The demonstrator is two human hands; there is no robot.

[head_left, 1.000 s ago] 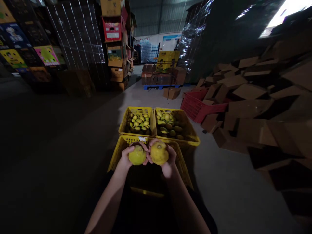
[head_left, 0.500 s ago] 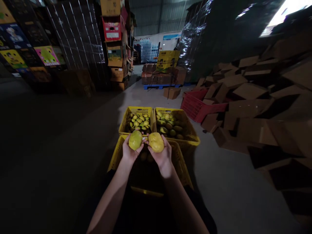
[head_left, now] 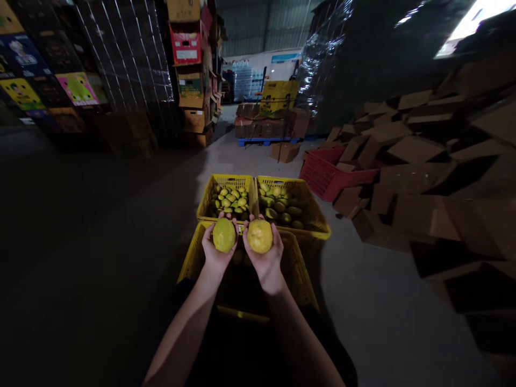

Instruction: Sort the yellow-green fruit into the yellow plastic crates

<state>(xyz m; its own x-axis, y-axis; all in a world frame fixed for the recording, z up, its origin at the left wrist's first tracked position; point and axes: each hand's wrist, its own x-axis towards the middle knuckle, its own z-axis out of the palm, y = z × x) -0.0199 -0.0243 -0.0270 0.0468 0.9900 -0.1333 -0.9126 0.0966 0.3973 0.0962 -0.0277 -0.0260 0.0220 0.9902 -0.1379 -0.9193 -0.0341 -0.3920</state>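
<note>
Fingers (head_left: 207,236) of the left hand (head_left: 216,259) curl around a green fruit (head_left: 224,235), cupping it from below, and those of the right hand (head_left: 266,262) cradle a yellow fruit (head_left: 260,236) in the same way; the two fruits sit side by side, apart. Under the fingers is the near crate (head_left: 300,271), where a few pieces show dimly; the rest of its inside is too dark to read. Just beyond the left fingers stands the left crate (head_left: 205,204) of small fruit, and beyond the right ones the right crate (head_left: 312,209) of larger fruit. Farther off, right of the fingers, a red crate (head_left: 318,177) rests beside a heap of cartons (head_left: 419,150) on the floor (head_left: 355,301). Well ahead of the fingers is a blue pallet (head_left: 262,142); ahead and left, a tall stack (head_left: 193,91) of boxes.
</note>
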